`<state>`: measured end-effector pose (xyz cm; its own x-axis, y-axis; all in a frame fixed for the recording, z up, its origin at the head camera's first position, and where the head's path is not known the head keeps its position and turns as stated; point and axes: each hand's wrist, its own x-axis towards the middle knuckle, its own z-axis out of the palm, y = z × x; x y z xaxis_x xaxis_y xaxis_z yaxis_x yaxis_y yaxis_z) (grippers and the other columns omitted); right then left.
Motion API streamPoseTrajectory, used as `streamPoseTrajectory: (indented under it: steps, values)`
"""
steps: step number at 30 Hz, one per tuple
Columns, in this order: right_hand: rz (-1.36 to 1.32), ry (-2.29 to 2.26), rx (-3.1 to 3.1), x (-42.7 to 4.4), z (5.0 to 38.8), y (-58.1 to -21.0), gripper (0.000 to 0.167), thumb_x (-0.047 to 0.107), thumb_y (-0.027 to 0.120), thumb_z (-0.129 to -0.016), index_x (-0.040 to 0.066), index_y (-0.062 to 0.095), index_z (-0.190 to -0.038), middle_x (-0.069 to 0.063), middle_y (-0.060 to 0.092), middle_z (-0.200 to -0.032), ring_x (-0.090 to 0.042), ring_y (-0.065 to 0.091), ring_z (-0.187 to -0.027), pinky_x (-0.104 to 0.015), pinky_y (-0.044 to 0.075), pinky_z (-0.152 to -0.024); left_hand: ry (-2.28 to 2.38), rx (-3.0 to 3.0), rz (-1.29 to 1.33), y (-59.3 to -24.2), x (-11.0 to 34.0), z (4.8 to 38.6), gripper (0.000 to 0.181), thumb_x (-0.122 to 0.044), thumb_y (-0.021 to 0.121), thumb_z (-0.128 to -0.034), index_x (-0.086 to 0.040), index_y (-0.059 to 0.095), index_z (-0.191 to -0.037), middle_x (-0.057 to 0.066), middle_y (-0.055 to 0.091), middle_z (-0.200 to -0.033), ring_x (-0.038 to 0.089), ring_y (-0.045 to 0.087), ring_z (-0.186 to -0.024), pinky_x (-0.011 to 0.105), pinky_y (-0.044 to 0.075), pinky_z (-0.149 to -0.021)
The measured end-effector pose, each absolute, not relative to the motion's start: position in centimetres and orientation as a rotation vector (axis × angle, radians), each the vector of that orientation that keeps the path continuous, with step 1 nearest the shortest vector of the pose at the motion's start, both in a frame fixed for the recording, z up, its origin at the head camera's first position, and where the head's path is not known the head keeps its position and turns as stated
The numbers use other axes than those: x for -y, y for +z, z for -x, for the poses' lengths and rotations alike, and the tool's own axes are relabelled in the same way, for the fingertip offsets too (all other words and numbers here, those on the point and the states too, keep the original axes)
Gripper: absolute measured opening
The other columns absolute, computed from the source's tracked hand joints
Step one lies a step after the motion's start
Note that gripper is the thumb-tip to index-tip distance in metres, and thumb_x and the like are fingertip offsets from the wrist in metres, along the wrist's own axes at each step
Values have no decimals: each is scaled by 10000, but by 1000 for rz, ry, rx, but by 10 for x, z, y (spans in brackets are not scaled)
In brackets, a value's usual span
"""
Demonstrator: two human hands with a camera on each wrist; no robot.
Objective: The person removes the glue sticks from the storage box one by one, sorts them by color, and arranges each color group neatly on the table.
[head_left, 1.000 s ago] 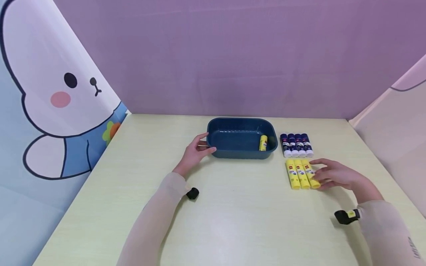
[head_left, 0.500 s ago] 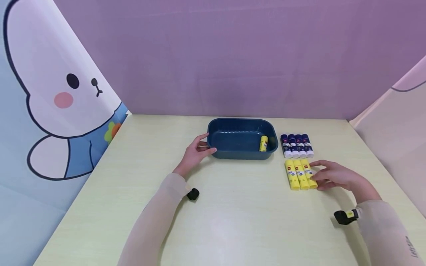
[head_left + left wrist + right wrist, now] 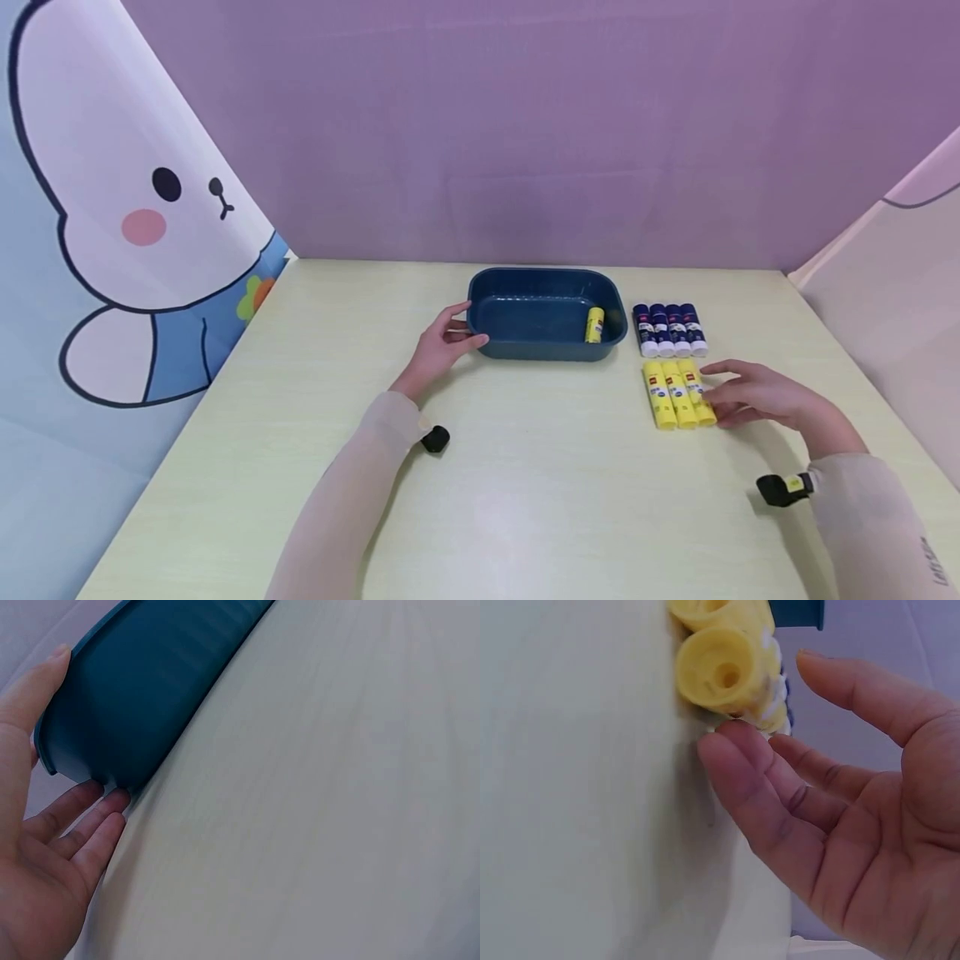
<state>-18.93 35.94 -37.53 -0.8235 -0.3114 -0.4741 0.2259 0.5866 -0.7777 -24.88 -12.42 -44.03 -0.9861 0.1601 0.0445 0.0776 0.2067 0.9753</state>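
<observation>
At the back of the table stands a dark blue plastic tub [image 3: 542, 350] with one yellow glue stick [image 3: 594, 325] leaning in its right end. My left hand [image 3: 442, 340] touches the tub's left corner; in the left wrist view, thumb and straight fingers lie against its outer walls [image 3: 127, 697]. To the right, three yellow glue sticks [image 3: 678, 395] lie side by side. My right hand [image 3: 761, 396], fingers loosely bent and thumb apart, is beside the rightmost one [image 3: 692, 377]. In the right wrist view its fingertips are at that yellow stick's end [image 3: 716, 667]; contact is hard to tell.
Several navy glue sticks [image 3: 670, 331] with white ends lie in a row behind the yellow ones, right of the tub. The pale table [image 3: 510, 483] reaches back to a purple cloth wall [image 3: 487, 150]. A printed cartoon curtain [image 3: 112, 250] hangs at the left.
The rightmost yellow glue stick has shifted left against the other two, with my right hand beside it. Since half a second ago, that hand has edged slightly right. My left hand stays at the tub.
</observation>
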Motion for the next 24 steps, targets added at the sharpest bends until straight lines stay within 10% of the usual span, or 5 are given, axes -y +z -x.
streamPoseTrajectory:
  steps: [24]
  values:
    - [221,-1221,-2367,-308,227,-331,686,211,583,-1013,-76,214,-1515,-369,459,-1361,-373,624,-1058,-472,547,-894,1926,-2378,-240,-441,125,248,728,-318,771,-893,-221,412,-1518,130,588,-1272,254,612,-1160,414,506,-969]
